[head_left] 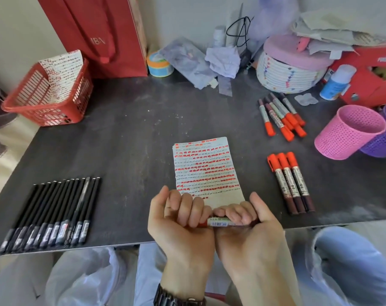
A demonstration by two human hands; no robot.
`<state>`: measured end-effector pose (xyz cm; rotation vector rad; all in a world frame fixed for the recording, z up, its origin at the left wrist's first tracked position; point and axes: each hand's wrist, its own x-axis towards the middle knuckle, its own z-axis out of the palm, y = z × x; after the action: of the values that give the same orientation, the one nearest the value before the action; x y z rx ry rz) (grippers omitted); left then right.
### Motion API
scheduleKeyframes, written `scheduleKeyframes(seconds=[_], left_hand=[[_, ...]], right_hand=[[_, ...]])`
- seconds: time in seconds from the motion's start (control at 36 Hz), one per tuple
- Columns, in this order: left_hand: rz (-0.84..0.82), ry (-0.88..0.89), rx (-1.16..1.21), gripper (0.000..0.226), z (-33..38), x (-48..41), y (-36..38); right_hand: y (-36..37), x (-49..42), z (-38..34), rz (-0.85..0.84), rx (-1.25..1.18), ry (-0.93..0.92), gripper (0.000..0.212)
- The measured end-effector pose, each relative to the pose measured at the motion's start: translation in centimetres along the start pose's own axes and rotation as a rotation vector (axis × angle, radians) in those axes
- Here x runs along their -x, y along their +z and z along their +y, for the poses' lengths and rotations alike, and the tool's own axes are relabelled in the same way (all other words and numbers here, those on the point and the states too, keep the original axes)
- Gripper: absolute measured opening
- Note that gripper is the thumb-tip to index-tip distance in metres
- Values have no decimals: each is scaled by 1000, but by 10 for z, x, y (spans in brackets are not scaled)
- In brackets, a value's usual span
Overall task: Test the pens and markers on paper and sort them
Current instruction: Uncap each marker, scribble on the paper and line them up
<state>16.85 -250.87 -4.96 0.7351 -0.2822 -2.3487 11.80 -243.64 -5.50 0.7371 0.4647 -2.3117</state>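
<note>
The left hand [181,215] and right hand [250,221] are gripping one marker [218,223] between them, level over the paper's [207,171] near edge; light, rigid and slick, it is likely needing a firm hold at each end.

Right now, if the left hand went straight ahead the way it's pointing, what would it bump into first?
The left hand, gripping the marker, would first meet the scribbled paper, just beyond its knuckles. It may be held slightly above the sheet; height is hard to judge.
</note>
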Motion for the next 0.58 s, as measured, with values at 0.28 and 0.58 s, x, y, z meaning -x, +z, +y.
scheduleKeyframes(seconds=[0.28, 0.58], left_hand=[[88, -13, 91, 47, 3, 4, 4], [104, 34, 31, 47, -3, 3, 11]], right_hand=[[11, 8, 0, -100, 52, -98, 50], [8, 5, 10, -170, 218, -357, 52]])
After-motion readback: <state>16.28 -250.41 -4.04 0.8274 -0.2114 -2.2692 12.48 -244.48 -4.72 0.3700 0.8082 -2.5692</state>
